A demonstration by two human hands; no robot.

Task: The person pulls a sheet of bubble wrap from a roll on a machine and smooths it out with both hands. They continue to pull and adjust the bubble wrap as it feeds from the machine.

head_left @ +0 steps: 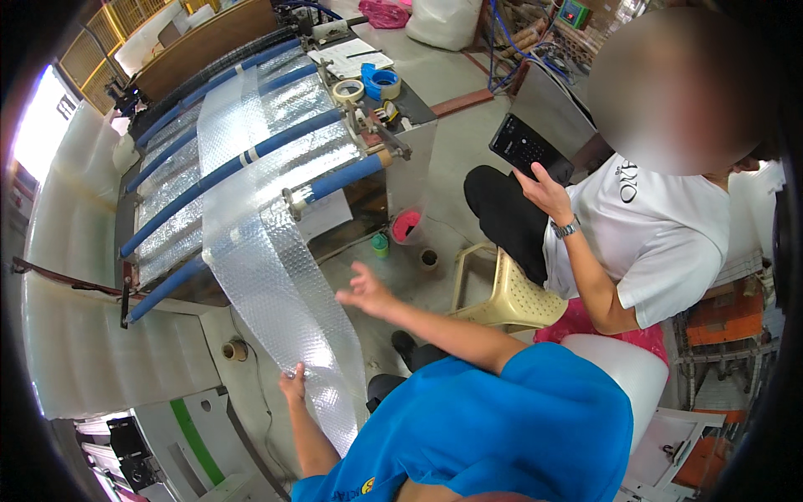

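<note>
A long strip of clear bubble wrap [280, 289] runs down from the rollers of a machine and past my left side. My left hand [294, 384] grips its left edge, the fingers closed on the film. Reaching forward over the strip's right edge, my right hand [366, 293] has its fingers apart and holds nothing; whether it touches the film I cannot tell. The strip passes over a blue roller [234, 155] on the machine bed, which is covered in shiny silvery film.
A seated person [661, 226] at the right holds a dark phone [531, 149]. Near them stands a cream plastic stool [510, 293]. Tape rolls [382, 82] lie on the machine's side table. A bin with pink contents [407, 226] and a green container [380, 243] stand on the floor.
</note>
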